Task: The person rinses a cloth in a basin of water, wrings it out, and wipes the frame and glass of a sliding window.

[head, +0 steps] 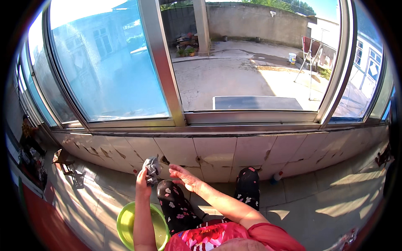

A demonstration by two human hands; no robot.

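Observation:
A bunched grey cloth (152, 169) is gripped in my left hand (143, 181), held up in front of the white tiled wall (214, 150). My right hand (185, 177) is just to the right of the cloth, its fingers apart and nothing in them. Below my left forearm stands a lime-green plastic basin (125, 216) with cloudy water in it. Above the tiles runs a metal-framed sliding window, with a blue-tinted glass pane (110, 69) on the left and a clear view of a yard on the right.
My knees, in black floral trousers (176, 200), are beside the basin. A small stool (62, 160) stands on the tiled floor (91, 200) at the left, and a person (29, 135) is farther back. A bottle with a red cap (276, 177) stands by the wall at right.

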